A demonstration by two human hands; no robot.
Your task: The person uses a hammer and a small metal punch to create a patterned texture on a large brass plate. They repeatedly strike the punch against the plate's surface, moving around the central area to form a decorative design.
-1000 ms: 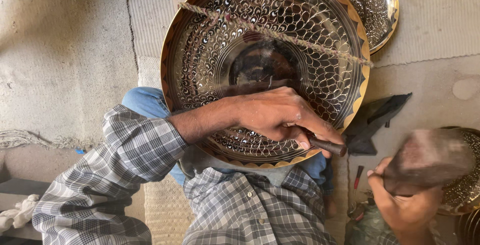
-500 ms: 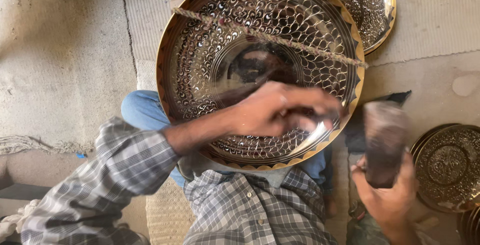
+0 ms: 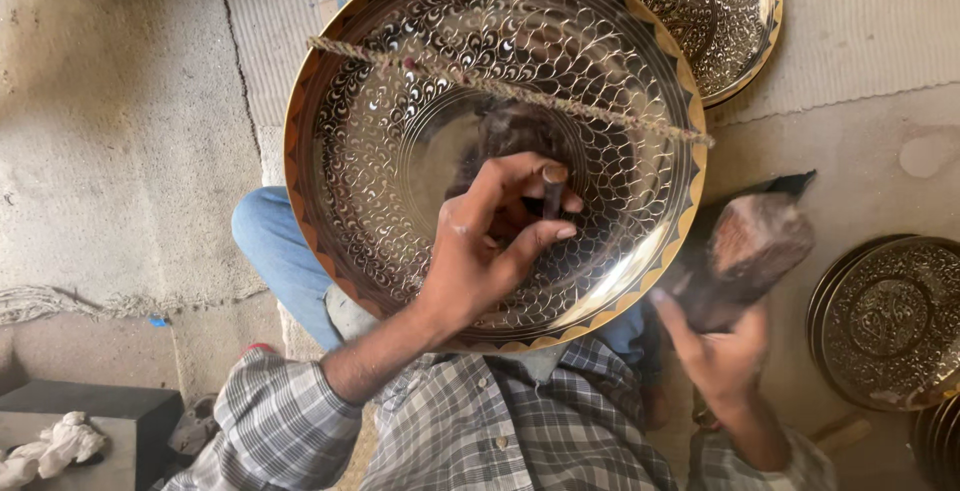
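- Head view: the left hand [image 3: 490, 241] pinches a short dark punch [image 3: 553, 194] upright, fingers closed round it, its tip set on the big engraved brass tray [image 3: 360, 151] propped in the lap.
- The right hand [image 3: 722, 356] is wrapped tight on a worn wooden mallet [image 3: 745, 251], raised beside the tray's rim.
- To my eye a good strike wants the punch kept square and steady, with the mallet landing flat on its head.
- A twisted cord [image 3: 520, 91] crosses the tray's face.
- Around it: a rough concrete floor [image 3: 100, 131], a woven mat [image 3: 860, 21], and more engraved trays above [image 3: 715, 16] and to the right [image 3: 885, 321].
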